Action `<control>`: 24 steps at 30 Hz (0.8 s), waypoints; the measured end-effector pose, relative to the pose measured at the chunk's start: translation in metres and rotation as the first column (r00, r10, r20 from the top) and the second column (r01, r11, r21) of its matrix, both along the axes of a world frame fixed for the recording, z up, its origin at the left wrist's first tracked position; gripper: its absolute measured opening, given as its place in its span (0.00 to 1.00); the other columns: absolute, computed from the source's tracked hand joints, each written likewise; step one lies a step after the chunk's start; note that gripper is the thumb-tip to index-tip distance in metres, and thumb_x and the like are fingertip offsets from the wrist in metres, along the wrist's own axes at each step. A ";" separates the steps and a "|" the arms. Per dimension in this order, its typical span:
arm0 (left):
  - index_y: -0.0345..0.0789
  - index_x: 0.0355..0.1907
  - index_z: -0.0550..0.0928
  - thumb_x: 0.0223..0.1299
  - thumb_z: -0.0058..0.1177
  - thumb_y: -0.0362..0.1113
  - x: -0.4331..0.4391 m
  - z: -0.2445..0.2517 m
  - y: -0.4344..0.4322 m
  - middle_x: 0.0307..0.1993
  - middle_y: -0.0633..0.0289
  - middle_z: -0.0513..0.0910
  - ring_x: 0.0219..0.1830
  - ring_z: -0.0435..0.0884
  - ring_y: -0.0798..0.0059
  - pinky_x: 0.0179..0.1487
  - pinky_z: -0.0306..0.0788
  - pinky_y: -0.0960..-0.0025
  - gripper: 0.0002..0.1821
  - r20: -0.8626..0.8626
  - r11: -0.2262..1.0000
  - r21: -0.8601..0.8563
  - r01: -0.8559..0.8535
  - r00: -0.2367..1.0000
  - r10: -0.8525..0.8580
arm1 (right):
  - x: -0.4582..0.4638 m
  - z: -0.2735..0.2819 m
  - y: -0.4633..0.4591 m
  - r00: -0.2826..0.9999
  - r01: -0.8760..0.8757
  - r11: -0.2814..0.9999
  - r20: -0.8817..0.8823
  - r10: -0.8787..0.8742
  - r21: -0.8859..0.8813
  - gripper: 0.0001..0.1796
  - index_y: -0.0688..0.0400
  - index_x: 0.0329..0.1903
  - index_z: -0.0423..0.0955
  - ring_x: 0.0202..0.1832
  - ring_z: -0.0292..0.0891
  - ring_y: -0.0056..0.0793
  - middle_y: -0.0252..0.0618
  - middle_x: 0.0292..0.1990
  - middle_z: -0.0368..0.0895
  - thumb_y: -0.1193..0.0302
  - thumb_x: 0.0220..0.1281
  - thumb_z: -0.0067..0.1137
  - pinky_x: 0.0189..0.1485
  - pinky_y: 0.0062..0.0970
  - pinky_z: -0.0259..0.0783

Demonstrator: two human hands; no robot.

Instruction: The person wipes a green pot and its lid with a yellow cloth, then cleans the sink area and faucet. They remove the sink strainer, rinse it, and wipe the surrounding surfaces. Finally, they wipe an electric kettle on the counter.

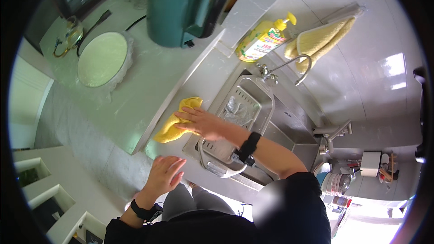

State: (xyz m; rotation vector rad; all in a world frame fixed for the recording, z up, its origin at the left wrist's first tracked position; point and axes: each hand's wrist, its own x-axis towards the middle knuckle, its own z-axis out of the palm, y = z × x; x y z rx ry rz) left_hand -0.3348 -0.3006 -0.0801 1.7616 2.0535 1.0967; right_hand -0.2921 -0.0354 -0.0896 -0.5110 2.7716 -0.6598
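My right hand (pixel 206 123) lies over a yellow cloth (pixel 169 130), fingers spread and pressing it onto the grey countertop (pixel 200 88). The cloth is crumpled, with one end stretching toward the counter's front corner. Close by, my left hand (pixel 166 173) is raised near the front edge, fingers loosely bent and holding nothing. Below my right forearm is a stainless steel sink (pixel 276 135). A perforated metal drain basket (pixel 256 98) sits in it, with a grey mesh cloth (pixel 237 112) inside. My forearm hides part of the basket.
A yellow pump bottle (pixel 259 45) and a curved slim faucet (pixel 298 59) stand behind the sink. A yellow towel (pixel 322 40) hangs on the wall. On the raised counter are a green appliance (pixel 176 10) and a pale round dish (pixel 101 59). Stacked dishes (pixel 330 179) are at right.
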 end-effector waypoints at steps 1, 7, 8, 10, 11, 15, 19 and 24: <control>0.38 0.52 0.74 0.49 0.57 0.35 0.000 0.003 0.009 0.45 0.63 0.76 0.49 0.74 0.71 0.51 0.62 0.63 0.23 -0.038 0.999 0.005 0.035 0.999 -0.035 | -0.005 -0.001 0.014 0.996 -0.006 1.000 -0.092 0.005 -0.006 0.30 0.47 0.63 0.63 0.71 0.40 0.47 0.41 0.69 0.49 0.75 0.55 0.51 0.72 0.45 0.38; 0.40 0.57 0.72 0.54 0.55 0.41 0.008 0.010 0.046 0.57 0.63 0.72 0.62 0.67 0.71 0.63 0.55 0.57 0.25 -0.191 0.978 -0.156 0.140 0.967 -0.169 | -0.039 -0.044 0.143 0.742 0.590 0.798 -0.470 -0.477 0.122 0.26 0.51 0.60 0.66 0.65 0.56 0.47 0.44 0.63 0.61 0.77 0.55 0.46 0.65 0.39 0.56; 0.40 0.57 0.72 0.55 0.54 0.42 0.008 0.009 0.050 0.59 0.63 0.70 0.63 0.65 0.70 0.64 0.53 0.55 0.26 -0.195 0.973 -0.184 0.143 0.964 -0.178 | -0.038 -0.046 0.150 0.718 0.641 0.754 -0.460 -0.522 0.144 0.25 0.52 0.59 0.66 0.64 0.58 0.47 0.45 0.62 0.62 0.76 0.55 0.45 0.64 0.38 0.59; 0.41 0.59 0.71 0.56 0.54 0.43 0.010 0.006 0.058 0.62 0.63 0.68 0.66 0.61 0.69 0.67 0.49 0.52 0.27 -0.204 0.957 -0.251 0.145 0.959 -0.199 | -0.032 -0.043 0.153 0.654 0.708 0.693 -0.495 -0.572 0.135 0.24 0.53 0.57 0.68 0.62 0.60 0.47 0.44 0.60 0.64 0.77 0.55 0.45 0.62 0.38 0.61; 0.41 0.59 0.70 0.56 0.54 0.44 0.011 0.004 0.061 0.62 0.63 0.67 0.66 0.60 0.69 0.67 0.49 0.51 0.27 -0.205 0.951 -0.263 0.160 0.954 -0.218 | -0.027 -0.038 0.154 0.610 0.731 0.672 -0.553 -0.568 0.117 0.23 0.53 0.56 0.68 0.61 0.61 0.47 0.44 0.59 0.64 0.78 0.54 0.45 0.61 0.38 0.62; 0.41 0.58 0.71 0.55 0.55 0.46 0.013 -0.002 0.065 0.62 0.65 0.67 0.66 0.60 0.68 0.67 0.48 0.50 0.27 -0.227 0.942 -0.274 0.194 0.939 -0.259 | 0.016 -0.017 0.167 0.421 0.877 0.480 -0.524 -0.741 0.027 0.22 0.55 0.51 0.71 0.57 0.63 0.46 0.46 0.56 0.64 0.81 0.50 0.48 0.59 0.39 0.63; 0.44 0.53 0.76 0.50 0.58 0.48 0.013 -0.004 0.066 0.58 0.68 0.71 0.64 0.63 0.68 0.66 0.49 0.46 0.26 -0.256 0.953 -0.246 0.178 0.936 -0.241 | 0.097 -0.002 0.177 0.379 0.855 0.497 -0.476 -0.794 -0.148 0.19 0.56 0.48 0.73 0.51 0.70 0.49 0.50 0.49 0.72 0.81 0.52 0.48 0.54 0.38 0.67; 0.46 0.47 0.79 0.44 0.62 0.49 0.013 -0.006 0.068 0.53 0.71 0.73 0.61 0.65 0.64 0.61 0.48 0.35 0.24 -0.262 0.959 -0.233 0.160 0.939 -0.220 | 0.155 0.021 0.227 0.116 0.948 0.207 -0.341 -0.933 -0.243 0.20 0.55 0.55 0.68 0.58 0.63 0.53 0.57 0.56 0.66 0.74 0.57 0.48 0.61 0.41 0.60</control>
